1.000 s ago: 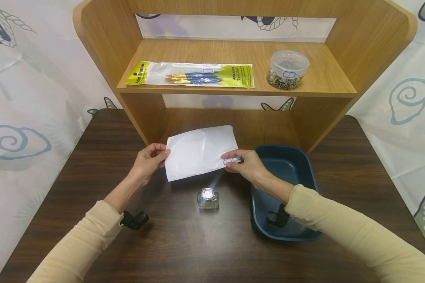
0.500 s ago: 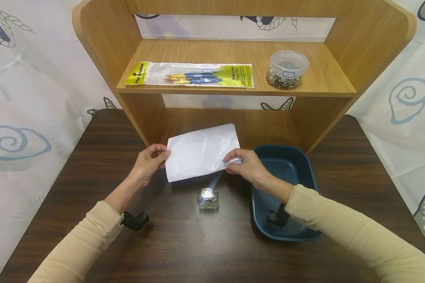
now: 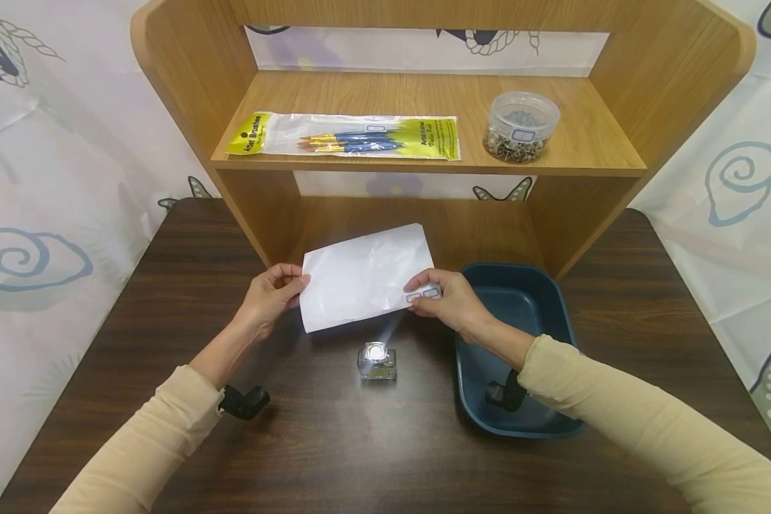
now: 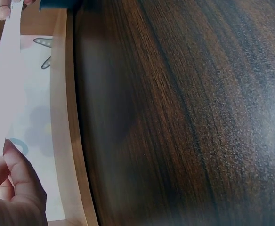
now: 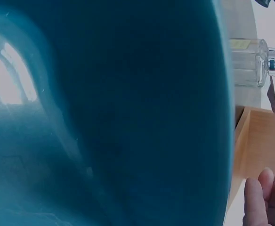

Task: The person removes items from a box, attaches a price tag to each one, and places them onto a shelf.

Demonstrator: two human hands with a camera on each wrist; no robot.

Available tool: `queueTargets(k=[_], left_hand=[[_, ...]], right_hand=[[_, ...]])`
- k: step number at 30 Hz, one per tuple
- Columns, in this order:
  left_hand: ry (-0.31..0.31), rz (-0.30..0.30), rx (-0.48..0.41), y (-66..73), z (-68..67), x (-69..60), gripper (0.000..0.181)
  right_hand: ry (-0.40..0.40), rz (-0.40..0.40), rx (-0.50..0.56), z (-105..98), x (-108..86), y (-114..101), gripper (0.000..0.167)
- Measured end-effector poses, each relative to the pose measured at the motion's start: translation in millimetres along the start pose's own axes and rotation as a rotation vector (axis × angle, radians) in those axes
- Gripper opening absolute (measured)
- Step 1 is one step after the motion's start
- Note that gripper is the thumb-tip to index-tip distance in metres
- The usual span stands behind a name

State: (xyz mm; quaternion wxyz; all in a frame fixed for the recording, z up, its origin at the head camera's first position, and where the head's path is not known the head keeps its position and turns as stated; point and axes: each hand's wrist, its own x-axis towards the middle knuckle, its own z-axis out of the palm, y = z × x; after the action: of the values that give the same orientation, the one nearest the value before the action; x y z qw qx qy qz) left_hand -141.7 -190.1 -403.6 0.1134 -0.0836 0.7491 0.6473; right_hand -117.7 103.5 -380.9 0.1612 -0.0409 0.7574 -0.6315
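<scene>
A white sheet of paper (image 3: 360,278) with small printed labels at its lower right corner is held up over the table, slightly tilted. My left hand (image 3: 266,300) pinches its left edge between thumb and fingers; the left wrist view shows that hand (image 4: 17,188) beside the paper (image 4: 5,94) seen nearly edge-on. At the right edge my right hand (image 3: 452,303) pinches the paper near the labels. Below the sheet stands a small clear glass bottle (image 3: 377,368) with a clear cap, upright and apart from both hands. The right wrist view also catches this bottle (image 5: 248,63).
A dark blue bin (image 3: 514,421) stands under my right forearm. Behind the paper rises a wooden shelf unit (image 3: 469,168), bearing a packet of art brushes (image 3: 353,135) and a clear jar of small metal pieces (image 3: 522,128). The dark wood table (image 3: 334,457) lies beneath.
The paper's right end has risen very slightly, along with my right hand. My left hand and the bottle have stayed in nearly the same place.
</scene>
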Motion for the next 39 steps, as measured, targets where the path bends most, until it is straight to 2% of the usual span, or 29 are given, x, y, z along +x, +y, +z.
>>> queueTargets(k=[9, 18, 24, 31, 39], left_hand=[[-0.003, -0.017, 0.020, -1.0, 0.9, 1.0, 0.015], [-0.013, -0.015, 0.024, -2.1, -0.6, 2.3, 0.016], [-0.021, -0.021, 0.031, -1.5, 0.4, 1.4, 0.016], [-0.020, -0.036, 0.059, -2.3, -1.4, 0.8, 0.020], [-0.028, -0.038, 0.089, -5.7, -3.2, 1.2, 0.022]], right_hand=[[-0.012, -0.001, -0.106, 0.6, 0.3, 1.3, 0.010], [-0.035, -0.012, -0.094, -2.2, 1.7, 1.7, 0.017], [-0.039, 0.004, -0.139, -2.8, 2.4, 2.7, 0.011], [-0.059, -0.021, -0.187, -3.7, 2.2, 5.1, 0.010], [-0.067, 0.008, -0.184, -4.4, 1.4, 6.3, 0.011]])
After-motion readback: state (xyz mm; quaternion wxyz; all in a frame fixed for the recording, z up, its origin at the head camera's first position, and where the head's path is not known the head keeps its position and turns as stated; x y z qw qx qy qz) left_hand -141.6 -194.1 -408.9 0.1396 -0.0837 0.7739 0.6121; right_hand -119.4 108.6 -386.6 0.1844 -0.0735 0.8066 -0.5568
